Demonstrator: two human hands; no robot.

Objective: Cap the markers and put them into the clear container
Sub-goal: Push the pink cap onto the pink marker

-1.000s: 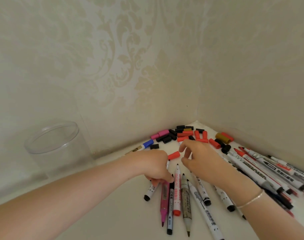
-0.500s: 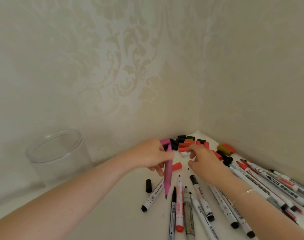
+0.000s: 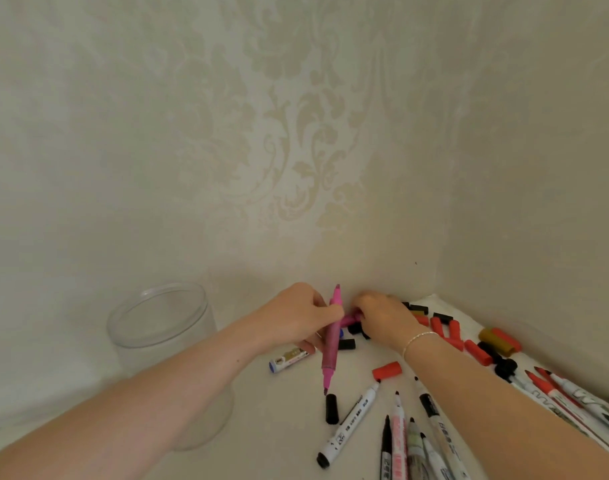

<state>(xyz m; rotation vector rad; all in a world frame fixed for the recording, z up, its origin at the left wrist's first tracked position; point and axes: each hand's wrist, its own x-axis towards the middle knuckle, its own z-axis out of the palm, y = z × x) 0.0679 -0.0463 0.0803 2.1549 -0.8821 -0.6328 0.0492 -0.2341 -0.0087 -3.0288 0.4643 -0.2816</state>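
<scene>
Left hand (image 3: 296, 322) holds the pink marker (image 3: 332, 344) near-upright, fingers wrapped and clamped around the upper half of the barrel; both of its tips are bare, one poking up above the fingers, the other pointing down just above the white tabletop (image 3: 279, 427). Right hand (image 3: 382, 315) reaches palm-down to the far side of the marker, fingers curled over a pink cap (image 3: 350, 319) at their tips; whether they actually pinch it cannot be told, since the fingertips are hidden. A bracelet (image 3: 419, 338) sits on the right wrist. Loose red and black caps (image 3: 448, 332) lie just beyond and to the right of the right-hand fingers, toward the wall corner. A red cap (image 3: 387, 370) and a black cap (image 3: 331, 408) lie below the fingers, nearer the viewer, beside uncapped markers (image 3: 400, 441). More markers (image 3: 573, 400) lie along the right wall. The clear container (image 3: 164, 337) stands upright well left of the left-hand fingers, partly behind the left forearm.
</scene>
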